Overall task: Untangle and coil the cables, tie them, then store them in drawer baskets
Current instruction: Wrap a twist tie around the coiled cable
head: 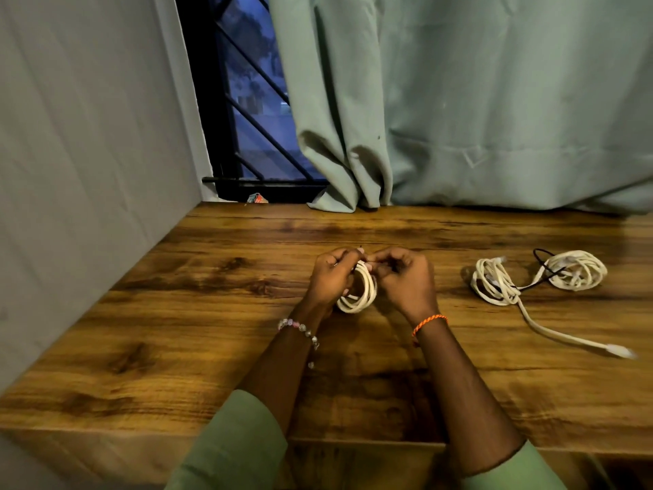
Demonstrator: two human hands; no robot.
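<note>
A heavy, pale green curtain (477, 100) hangs in soft folds along the far side, its hem slumped onto the back of the worktop (176, 348), a broad slab of glossy, dark-streaked wood grain. Left of the curtain a barred window (247, 100) shows blue dusk. Toward the right of the worktop lie two loose bundles of cream, rubbery cable (537, 274), roughly looped and joined by a thin black tie, with one flat tail running toward the near edge and ending in a plug. Near the middle, held just above the wood, is a neat round coil (360, 291) of the same cream cable. The left hand (332, 277), with a beaded bracelet at the wrist, curls its fingers around the coil's upper left side. The right hand (403, 277), with an orange braided thread at the wrist, pinches something thin and dark at the coil's top; exactly what it is I cannot tell.
</note>
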